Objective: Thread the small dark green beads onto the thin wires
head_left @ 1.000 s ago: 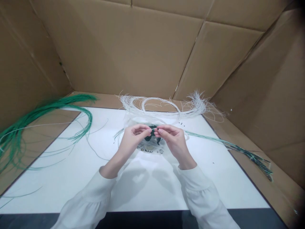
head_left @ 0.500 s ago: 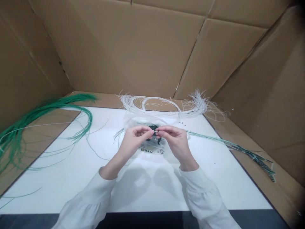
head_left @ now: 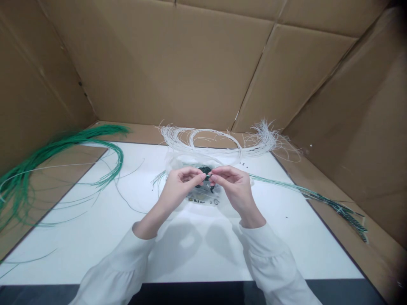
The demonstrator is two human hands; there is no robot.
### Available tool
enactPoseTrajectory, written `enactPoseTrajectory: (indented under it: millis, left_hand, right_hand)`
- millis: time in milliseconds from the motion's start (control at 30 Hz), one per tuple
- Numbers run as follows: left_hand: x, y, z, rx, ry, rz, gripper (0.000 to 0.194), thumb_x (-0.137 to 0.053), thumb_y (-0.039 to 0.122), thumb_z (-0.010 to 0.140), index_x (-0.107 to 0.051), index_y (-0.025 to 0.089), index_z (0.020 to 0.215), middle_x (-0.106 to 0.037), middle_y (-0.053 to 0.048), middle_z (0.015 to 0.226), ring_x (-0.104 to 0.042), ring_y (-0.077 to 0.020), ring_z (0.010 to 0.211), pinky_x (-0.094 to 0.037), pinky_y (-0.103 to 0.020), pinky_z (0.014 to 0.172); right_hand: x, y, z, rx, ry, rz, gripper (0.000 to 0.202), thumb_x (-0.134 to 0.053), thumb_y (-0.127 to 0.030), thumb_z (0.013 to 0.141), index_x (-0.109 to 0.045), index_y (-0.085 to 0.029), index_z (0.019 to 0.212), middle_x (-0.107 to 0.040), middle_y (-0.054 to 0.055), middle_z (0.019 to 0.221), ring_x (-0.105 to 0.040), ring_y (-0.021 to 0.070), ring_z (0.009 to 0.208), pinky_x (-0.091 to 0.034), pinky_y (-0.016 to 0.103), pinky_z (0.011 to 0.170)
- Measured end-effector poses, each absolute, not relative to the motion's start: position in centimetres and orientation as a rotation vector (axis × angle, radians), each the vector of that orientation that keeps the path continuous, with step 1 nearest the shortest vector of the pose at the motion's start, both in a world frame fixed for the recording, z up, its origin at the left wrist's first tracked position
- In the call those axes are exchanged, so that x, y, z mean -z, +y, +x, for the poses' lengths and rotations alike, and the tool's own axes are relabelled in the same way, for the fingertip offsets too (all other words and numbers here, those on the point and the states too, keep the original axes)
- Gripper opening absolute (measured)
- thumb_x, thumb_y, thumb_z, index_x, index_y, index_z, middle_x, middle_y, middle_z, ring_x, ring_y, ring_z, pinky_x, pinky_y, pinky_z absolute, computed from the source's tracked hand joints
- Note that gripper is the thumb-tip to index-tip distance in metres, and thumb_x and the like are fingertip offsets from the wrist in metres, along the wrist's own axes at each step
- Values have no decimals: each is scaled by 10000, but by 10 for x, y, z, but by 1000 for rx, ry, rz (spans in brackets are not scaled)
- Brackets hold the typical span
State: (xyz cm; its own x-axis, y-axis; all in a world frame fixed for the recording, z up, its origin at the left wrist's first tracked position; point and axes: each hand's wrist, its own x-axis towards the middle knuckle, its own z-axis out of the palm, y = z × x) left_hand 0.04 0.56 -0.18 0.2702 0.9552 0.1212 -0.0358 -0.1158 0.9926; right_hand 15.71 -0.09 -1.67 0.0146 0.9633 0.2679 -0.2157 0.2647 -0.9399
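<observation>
My left hand (head_left: 181, 182) and my right hand (head_left: 233, 184) meet nearly fingertip to fingertip over a clear plastic bag (head_left: 203, 200) that holds small dark pieces (head_left: 205, 170). Both are pinched closed on a short, thin light-green strand (head_left: 208, 175), which spans the small gap between them. Any tiny piece on that strand is too small to make out. Thin green strands (head_left: 270, 180) pass behind my hands and lead right to a bundle with dark patterned ends (head_left: 349, 218).
A large bundle of green strands (head_left: 41, 159) curves over the left side. Coiled white strands (head_left: 219, 146) lie at the back of the white table (head_left: 104, 250). Cardboard walls (head_left: 165, 67) stand behind and at both sides. A few dark specks dot the tabletop.
</observation>
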Motion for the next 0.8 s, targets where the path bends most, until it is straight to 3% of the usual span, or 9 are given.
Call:
enactPoseTrajectory:
  millis: [267, 467, 567, 800]
  left_hand:
    - [1, 6, 0, -1106, 1000, 1494, 188, -630, 324, 698, -631, 136, 690, -627, -28, 646, -544, -118, 591, -413, -207, 556]
    - [2, 4, 1, -1162, 1178, 1727, 154, -592, 294, 703, -648, 153, 678, -630, -12, 629, -444, -89, 489, -356, -204, 487]
    - [3, 4, 0, -1162, 1187, 1765, 138, -582, 277, 706, -655, 162, 684, -641, -7, 638, -476, -100, 514, -358, -202, 502]
    - [6, 7, 0, -1135, 1146, 1686, 170, -580, 308, 736, -640, 149, 734, -640, -25, 696, -506, -113, 584, -370, -203, 543]
  right_hand:
    - [15, -2, 157, -1043, -1217, -921, 181, -746, -270, 595, -664, -193, 737, -680, 13, 696, -631, 152, 601, -544, 288, 574]
    - [17, -4, 161, -571, -1608, -1035, 158, -618, -239, 743, -650, -221, 896, -686, 33, 820, -640, 160, 697, -535, 292, 649]
    - [21, -2, 163, -387, -1785, -1016, 194, -555, -220, 792, -636, -241, 967, -685, 32, 840, -632, 164, 727, -527, 306, 663]
    - [24, -2, 163, -340, -1798, -973, 215, -536, -216, 814, -621, -254, 1008, -681, 29, 848, -629, 163, 755, -525, 312, 661]
